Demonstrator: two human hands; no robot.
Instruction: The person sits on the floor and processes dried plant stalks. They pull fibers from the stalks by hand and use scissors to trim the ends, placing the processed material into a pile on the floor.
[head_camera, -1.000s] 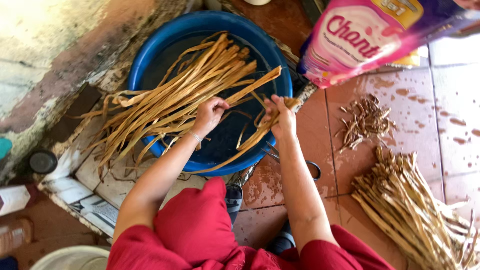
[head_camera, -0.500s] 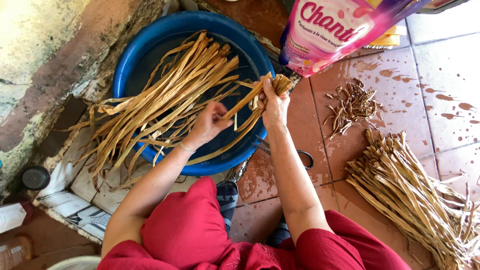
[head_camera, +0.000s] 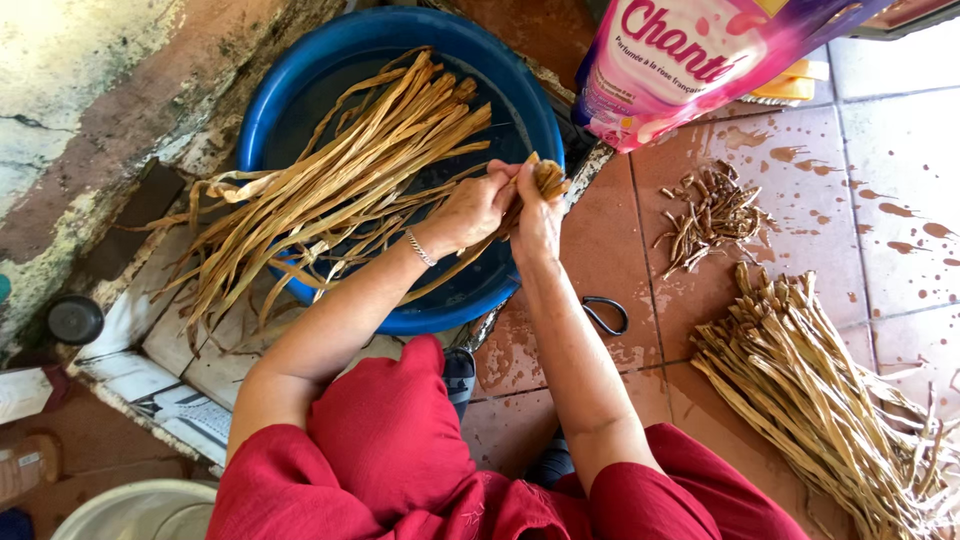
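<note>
My left hand (head_camera: 473, 210) and my right hand (head_camera: 535, 212) are pressed together over the right rim of a blue plastic basin (head_camera: 330, 75). Both grip the thick end of one tan fibre stalk (head_camera: 549, 177), whose strands trail down to the left under my hands. A thin bracelet sits on my left wrist. In the basin lies a long bundle of flat, wet tan strips (head_camera: 330, 190) that spills over its left rim.
A pink bag (head_camera: 670, 60) stands behind the basin. On the wet red floor tiles lie a small heap of cut stalk ends (head_camera: 710, 215), a large pile of whole stalks (head_camera: 810, 390) at the right, and dark scissors (head_camera: 605, 315). A stained wall runs along the left.
My hands have come together at the basin's right rim, both on the stalk's end. The view has shifted a little to the left.
</note>
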